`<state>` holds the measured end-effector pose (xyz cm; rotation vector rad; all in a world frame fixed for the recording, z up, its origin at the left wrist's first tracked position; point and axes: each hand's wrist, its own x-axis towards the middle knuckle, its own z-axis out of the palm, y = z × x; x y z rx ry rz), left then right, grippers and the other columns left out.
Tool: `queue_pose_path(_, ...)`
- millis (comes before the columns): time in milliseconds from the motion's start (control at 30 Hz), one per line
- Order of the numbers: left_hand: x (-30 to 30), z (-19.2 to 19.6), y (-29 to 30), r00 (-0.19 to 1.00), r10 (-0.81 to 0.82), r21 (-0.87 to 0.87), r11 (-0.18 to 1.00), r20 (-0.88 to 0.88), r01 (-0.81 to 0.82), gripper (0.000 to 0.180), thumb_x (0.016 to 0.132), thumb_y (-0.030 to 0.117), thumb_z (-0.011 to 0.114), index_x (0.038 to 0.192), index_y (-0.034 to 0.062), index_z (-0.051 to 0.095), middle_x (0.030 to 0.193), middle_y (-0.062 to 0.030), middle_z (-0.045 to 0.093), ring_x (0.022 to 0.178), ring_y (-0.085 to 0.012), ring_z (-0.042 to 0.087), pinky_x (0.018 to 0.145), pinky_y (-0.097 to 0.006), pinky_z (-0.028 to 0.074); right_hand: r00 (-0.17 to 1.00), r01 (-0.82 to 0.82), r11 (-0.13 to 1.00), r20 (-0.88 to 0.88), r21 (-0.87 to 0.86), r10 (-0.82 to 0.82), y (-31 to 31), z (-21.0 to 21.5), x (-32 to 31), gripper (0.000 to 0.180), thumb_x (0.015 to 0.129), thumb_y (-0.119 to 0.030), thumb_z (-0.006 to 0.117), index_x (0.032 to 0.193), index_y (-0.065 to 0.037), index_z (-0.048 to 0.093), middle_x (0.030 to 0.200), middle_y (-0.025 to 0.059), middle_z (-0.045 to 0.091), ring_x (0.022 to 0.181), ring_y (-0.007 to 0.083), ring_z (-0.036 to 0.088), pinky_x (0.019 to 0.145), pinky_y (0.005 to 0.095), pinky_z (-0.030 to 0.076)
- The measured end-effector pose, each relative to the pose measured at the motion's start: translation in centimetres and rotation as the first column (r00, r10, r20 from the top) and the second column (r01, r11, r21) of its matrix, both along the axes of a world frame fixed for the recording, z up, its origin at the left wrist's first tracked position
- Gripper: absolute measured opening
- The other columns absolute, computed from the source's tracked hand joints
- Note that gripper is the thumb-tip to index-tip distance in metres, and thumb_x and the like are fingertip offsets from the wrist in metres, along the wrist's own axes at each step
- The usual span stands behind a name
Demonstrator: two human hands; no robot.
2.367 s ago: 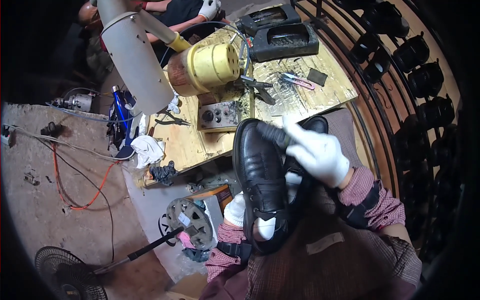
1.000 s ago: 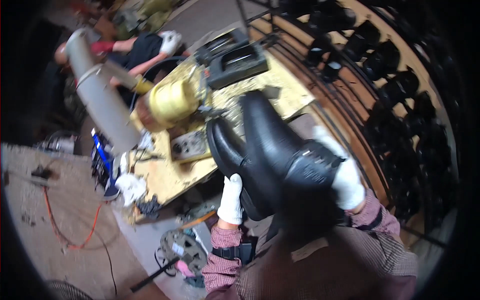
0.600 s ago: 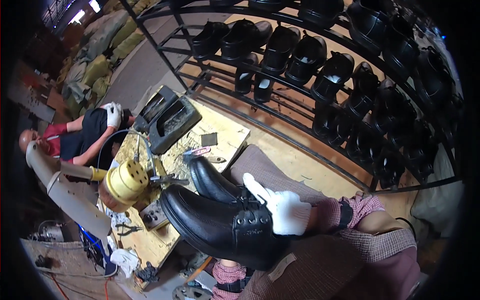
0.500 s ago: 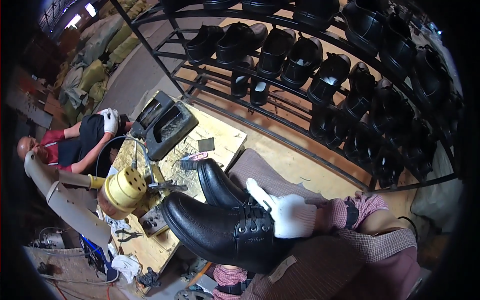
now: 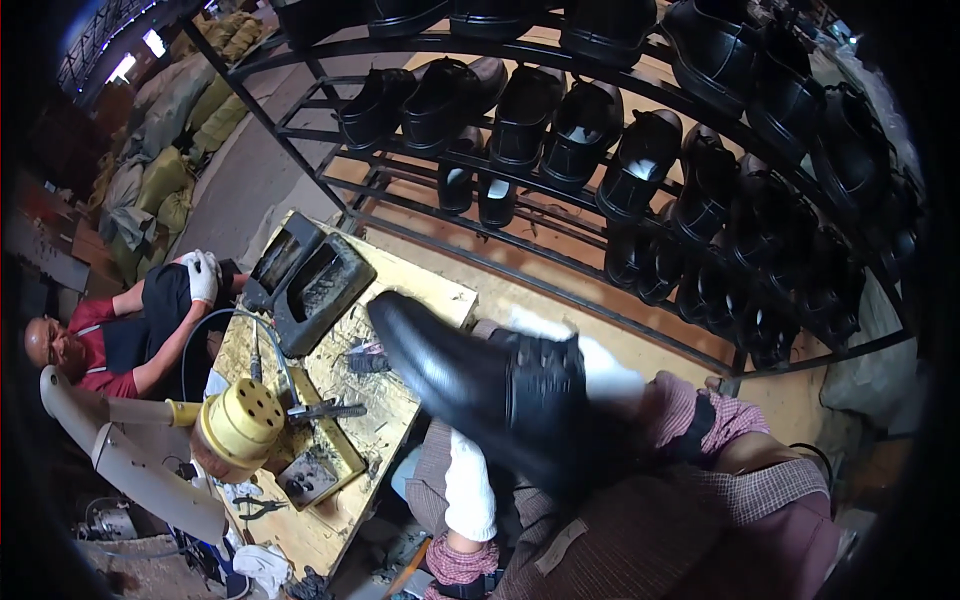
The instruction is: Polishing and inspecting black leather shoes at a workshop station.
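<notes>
Behind black shoe, right hand partly hidden; bench, rack beyond.

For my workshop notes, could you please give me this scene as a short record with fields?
Item at hands: black shoe, blurred, toe toward picture's upper left
Left hand: white glove, fingers hidden behind the black shoe
Right hand: white glove, blurred, partly behind the black shoe
Table: wooden, bearing pliers and dark open containers
Background: black shoes on rack; seated person
</notes>
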<state>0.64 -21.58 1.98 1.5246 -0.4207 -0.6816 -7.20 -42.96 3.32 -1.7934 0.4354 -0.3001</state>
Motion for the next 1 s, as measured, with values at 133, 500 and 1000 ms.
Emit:
queue_pose_path(133, 0.2, -0.9, 2.3, 0.9, -0.065, -0.089, 0.996, -0.431, 0.029, 0.09, 0.105, 0.066, 0.045, 0.168, 0.0075, 0.019, 0.146, -0.0181, 0.056, 0.126, -0.0309, 0.06, 0.113, -0.048, 0.045, 0.955, 0.292, 0.94, -0.102, 0.177, -0.278, -5.6, -1.9, -0.5, 0.074, 0.085, 0.007, 0.059, 0.157, 0.002, 0.043, 0.159, 0.0158, 0.05, 0.146, 0.0244, 0.048, 0.127, 0.0334, 0.029)
queue_pose_path(500, 0.0, -7.9, 12.8, 0.832, 0.137, 0.012, 0.988, -0.537, -0.155, 0.094, 0.103, 0.064, 0.05, 0.17, 0.011, 0.01, 0.154, -0.0243, 0.049, 0.13, -0.0354, 0.058, 0.113, -0.05, 0.045, 0.499, 0.519, 0.646, -0.415, -0.56, -0.761, -18.8, -13.2, 6.6, 0.038, 0.089, -0.034, 0.067, 0.109, -0.002, 0.076, 0.11, 0.0251, 0.074, 0.107, 0.043, 0.07, 0.096, 0.0477, 0.054)
queue_pose_path(1000, 2.2, -11.6, 11.5, 0.711, 0.102, -0.125, 0.957, -0.696, -0.26, 0.06, 0.113, 0.021, 0.046, 0.165, 0.001, 0.025, 0.151, -0.0192, 0.05, 0.131, -0.0259, 0.056, 0.11, -0.032, 0.048, 0.741, 0.207, 0.545, -0.234, -0.813, -0.63, -18.2, -12.8, 14.5, 0.048, 0.099, -0.041, 0.061, 0.13, -0.005, 0.065, 0.11, 0.0212, 0.074, 0.101, 0.0409, 0.072, 0.091, 0.05, 0.056)
